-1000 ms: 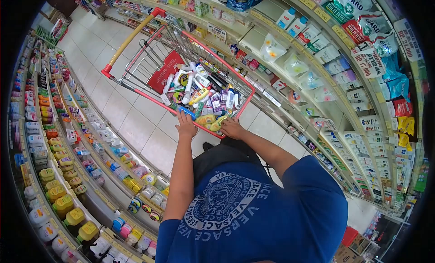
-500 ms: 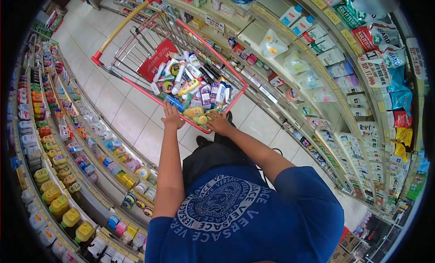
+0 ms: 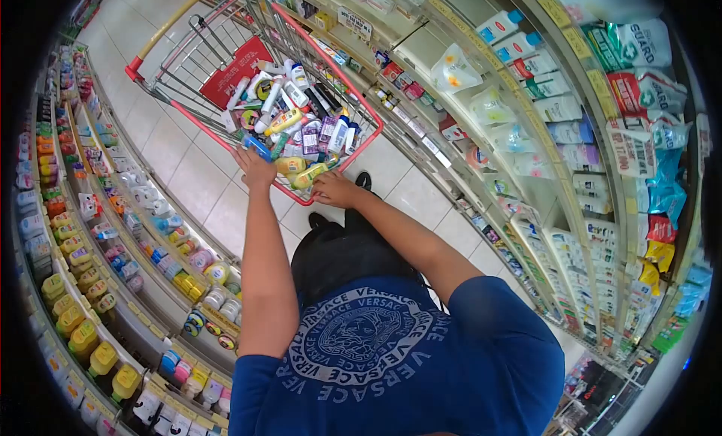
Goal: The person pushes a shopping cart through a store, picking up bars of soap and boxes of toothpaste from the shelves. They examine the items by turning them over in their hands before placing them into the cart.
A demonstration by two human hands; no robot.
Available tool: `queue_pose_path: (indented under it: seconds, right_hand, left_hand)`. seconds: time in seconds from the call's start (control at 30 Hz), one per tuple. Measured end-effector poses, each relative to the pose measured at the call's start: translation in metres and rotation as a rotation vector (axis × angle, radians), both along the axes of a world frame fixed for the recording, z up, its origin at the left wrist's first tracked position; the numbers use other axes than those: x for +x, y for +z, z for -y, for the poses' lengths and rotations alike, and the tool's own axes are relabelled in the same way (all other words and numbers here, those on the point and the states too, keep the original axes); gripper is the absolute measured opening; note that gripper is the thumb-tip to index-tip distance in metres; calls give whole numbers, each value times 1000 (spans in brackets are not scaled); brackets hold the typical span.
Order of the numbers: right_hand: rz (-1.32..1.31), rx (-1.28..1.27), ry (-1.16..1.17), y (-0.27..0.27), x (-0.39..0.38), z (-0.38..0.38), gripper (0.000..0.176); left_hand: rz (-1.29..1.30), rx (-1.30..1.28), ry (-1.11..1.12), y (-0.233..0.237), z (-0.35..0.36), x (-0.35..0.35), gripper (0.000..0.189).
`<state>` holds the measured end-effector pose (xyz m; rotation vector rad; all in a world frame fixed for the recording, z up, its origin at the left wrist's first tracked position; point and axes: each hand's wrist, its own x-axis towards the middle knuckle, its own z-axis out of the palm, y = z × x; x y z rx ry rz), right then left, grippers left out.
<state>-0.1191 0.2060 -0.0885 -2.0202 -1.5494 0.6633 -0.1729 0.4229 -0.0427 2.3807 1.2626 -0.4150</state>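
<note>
The red wire shopping cart (image 3: 359, 98) stands on the tiled floor (image 3: 177, 177) in a narrow aisle, just ahead of the person. Its yellow push handle (image 3: 173, 21) is at the far end. Both hands rest on the near rim. The left hand (image 3: 256, 168) lies on the rim's left part with fingers spread over the wire. The right hand (image 3: 336, 189) sits at the near right corner, fingers curled down on the edge beside some yellow bottles (image 3: 292, 165). Whether either hand is closed fully round the bar, I cannot tell.

The basket is heaped with loose plastic bottles and tubes (image 3: 301, 120), and a red flap (image 3: 239, 68) stands at the handle end. Shelves of jars (image 3: 83, 286) run along the left, and shelves of refill pouches (image 3: 526, 128) along the right.

The frame looks stiff and should not flex under a push or pull. With this load it is probably moderately heavy, so it would be slow to start and to stop. The goods are light, smooth and unpacked, and would slide and rattle if the cart were jerked or tipped. The red rim bar gives a firm hold at this end, and the far handle is the surer place. The wheels are hidden from view.
</note>
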Motion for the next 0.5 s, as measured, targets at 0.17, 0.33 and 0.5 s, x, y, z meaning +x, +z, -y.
queue_pose_path:
  seconds: [0.17, 0.33, 0.5]
  right_hand:
    - [-66, 152, 55, 19, 33, 65, 20]
    - [48, -251, -413, -53, 121, 161, 20]
    - [202, -358, -949, -80, 221, 158, 43]
  left_hand:
    - [268, 235, 369, -24, 73, 14, 60]
    - [75, 347, 180, -17, 124, 16, 52]
    - [277, -410, -323, -18, 126, 51, 32]
